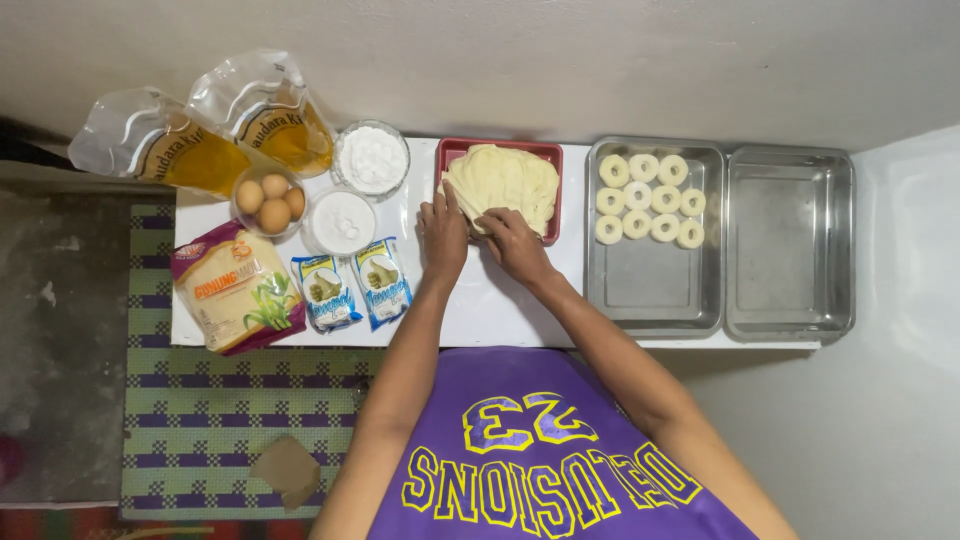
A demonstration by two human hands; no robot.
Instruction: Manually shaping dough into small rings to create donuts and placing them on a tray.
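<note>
A red rectangular tray (450, 149) holds a heap of pale yellow dough sheets (512, 178) at the back middle of the white board. My left hand (443, 233) rests on the tray's near left corner, fingers touching the edge of the sheets. My right hand (512, 243) pinches the front edge of the sheets beside it. To the right, a steel pan (655, 285) carries several pale dough rings (645, 197) in rows at its far end.
An empty steel pan (790, 240) sits far right. On the left are two bags of oil (215, 135), a bowl of eggs (268, 198), two bowls of white powder (370, 158), a flour packet (235, 288) and two small sachets (352, 290). A patterned mat (200, 420) lies below.
</note>
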